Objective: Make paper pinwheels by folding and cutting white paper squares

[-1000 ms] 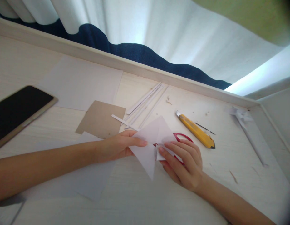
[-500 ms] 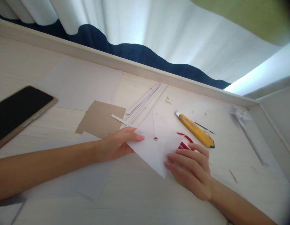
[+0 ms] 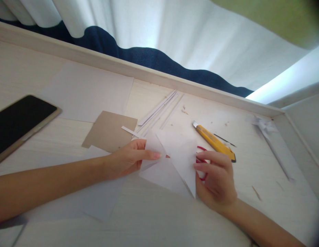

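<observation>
A white folded paper piece (image 3: pixel 174 161) lies on the pale wooden desk (image 3: pixel 154 219), partly lifted. My left hand (image 3: pixel 128 159) pinches its left flap between thumb and fingers. My right hand (image 3: pixel 217 180) grips its right edge, fingers curled round the paper. Red-handled scissors (image 3: pixel 202 151) lie under the paper and under my right hand, mostly hidden.
A yellow utility knife (image 3: pixel 213 140) lies just beyond my right hand. Thin paper strips (image 3: pixel 159 109), a brown card square (image 3: pixel 110 130), a large white sheet (image 3: pixel 89 91) and a black phone (image 3: pixel 17 123) sit to the left. A rolled paper stick (image 3: pixel 272 144) lies at the right. A raised ledge (image 3: pixel 138 72) bounds the back.
The paper has been unfolded and turned: a flap swung over to the right. My right hand slid rightward from the paper's middle to its right edge. My left hand stayed put.
</observation>
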{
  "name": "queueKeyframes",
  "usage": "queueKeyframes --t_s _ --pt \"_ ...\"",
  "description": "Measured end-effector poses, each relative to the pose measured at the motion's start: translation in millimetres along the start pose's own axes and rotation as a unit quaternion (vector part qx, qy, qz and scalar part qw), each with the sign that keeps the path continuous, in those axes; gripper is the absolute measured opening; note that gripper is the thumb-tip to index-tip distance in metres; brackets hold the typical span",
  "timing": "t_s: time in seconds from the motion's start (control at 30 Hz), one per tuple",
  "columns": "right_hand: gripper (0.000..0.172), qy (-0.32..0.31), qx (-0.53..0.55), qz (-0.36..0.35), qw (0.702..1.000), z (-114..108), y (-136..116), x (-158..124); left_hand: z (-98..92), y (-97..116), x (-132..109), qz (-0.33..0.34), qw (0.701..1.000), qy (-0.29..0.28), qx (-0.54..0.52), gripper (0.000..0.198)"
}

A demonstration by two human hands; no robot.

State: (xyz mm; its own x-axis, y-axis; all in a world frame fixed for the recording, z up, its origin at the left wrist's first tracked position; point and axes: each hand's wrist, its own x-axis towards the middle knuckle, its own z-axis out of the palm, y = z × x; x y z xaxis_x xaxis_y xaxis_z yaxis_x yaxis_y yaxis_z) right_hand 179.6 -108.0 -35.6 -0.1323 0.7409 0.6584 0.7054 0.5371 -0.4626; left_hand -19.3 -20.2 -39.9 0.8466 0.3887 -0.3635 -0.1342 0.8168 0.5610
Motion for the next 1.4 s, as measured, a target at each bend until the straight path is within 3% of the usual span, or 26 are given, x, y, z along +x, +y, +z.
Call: queueKeyframes --t_s 0.07,0.13,0.23,0.47,0.7,0.87,1.03,1.17,1.4 --pt "0.024 0.001 0.089 0.106 0.99 1.2 1.0 -1.5 0.3 -0.3 0.4 0.004 1.0 0.012 0.0 0.016" --pt "0.021 -0.031 0.198 0.209 0.957 1.8 2.7 -2.0 0.2 -0.9 0.8 0.014 1.0 0.012 -0.007 0.016" --pt "0.043 -0.067 0.307 0.31 0.897 1.2 6.3 -1.2 -0.2 -1.9 0.6 0.02 1.0 0.013 -0.011 0.017" --pt "0.031 -0.144 0.33 0.445 0.82 -3.3 3.0 9.4 2.0 -2.5 -1.3 0.04 0.999 0.025 -0.001 0.021" --pt "0.017 -0.258 0.282 0.426 0.82 -11.9 -5.2 15.4 1.8 -2.4 1.0 0.041 0.999 0.019 -0.011 0.02" --pt "0.015 -0.27 0.211 0.404 0.848 -10.4 -9.4 15.2 0.8 -3.8 -1.1 0.057 0.997 0.04 0.038 0.02" --pt "0.023 -0.318 0.176 0.36 0.859 -7.9 -15.3 16.5 5.8 -2.2 -5.0 0.07 0.986 0.077 0.131 0.016" --pt "0.02 -0.341 0.15 0.349 0.86 -7.1 -18.0 14.8 16.5 -1.0 -6.7 0.035 0.985 0.119 0.122 0.006" --pt "0.015 -0.348 0.138 0.342 0.862 -3.6 -20.7 11.9 23.4 -2.5 -6.7 0.032 0.977 0.171 0.123 0.006"
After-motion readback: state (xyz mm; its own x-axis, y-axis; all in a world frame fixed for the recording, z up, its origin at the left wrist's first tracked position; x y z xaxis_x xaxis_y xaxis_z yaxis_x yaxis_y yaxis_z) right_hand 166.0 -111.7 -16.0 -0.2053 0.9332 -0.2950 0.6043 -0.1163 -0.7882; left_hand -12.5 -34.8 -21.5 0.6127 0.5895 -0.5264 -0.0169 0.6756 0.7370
